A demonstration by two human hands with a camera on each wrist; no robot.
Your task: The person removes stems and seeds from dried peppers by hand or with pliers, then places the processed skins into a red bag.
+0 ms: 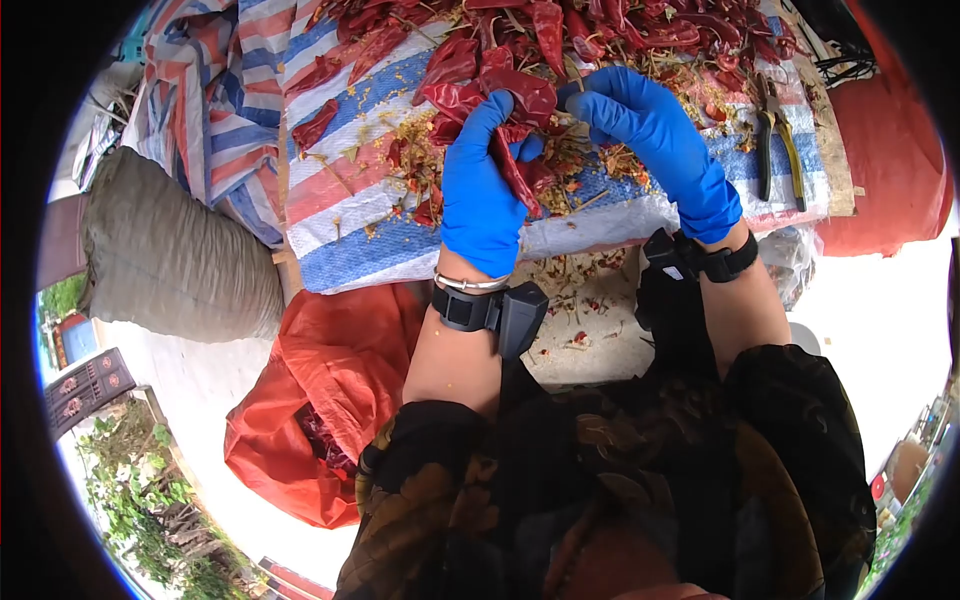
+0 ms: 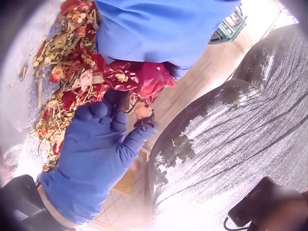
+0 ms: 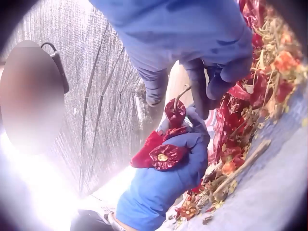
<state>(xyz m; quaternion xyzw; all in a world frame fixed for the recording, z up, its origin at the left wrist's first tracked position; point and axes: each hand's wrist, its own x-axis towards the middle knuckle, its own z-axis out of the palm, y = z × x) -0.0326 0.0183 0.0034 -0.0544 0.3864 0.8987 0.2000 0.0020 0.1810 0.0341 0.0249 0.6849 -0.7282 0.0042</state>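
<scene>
My blue-gloved left hand (image 1: 480, 185) grips several dried red chili peppers (image 1: 518, 95) above the striped sheet. In the right wrist view, one chili (image 3: 168, 157) in that hand shows an opened, stemless end with pale seeds inside. Another chili (image 3: 174, 114) there sticks up with its curved stem (image 3: 180, 96) still on. My right hand (image 1: 645, 135), gloved too, is close beside the bunch. Its thumb (image 3: 156, 89) and forefinger stand apart on either side of that stem, with a gap between them.
A pile of dried chilies (image 1: 640, 30) covers the back of the striped sheet (image 1: 345, 235), with stems and seeds (image 1: 420, 150) scattered in front. Yellow-and-black-handled pliers (image 1: 780, 145) lie at the right. A red sack (image 1: 320, 380) stands at lower left, near a stuffed grey sack (image 1: 180, 250).
</scene>
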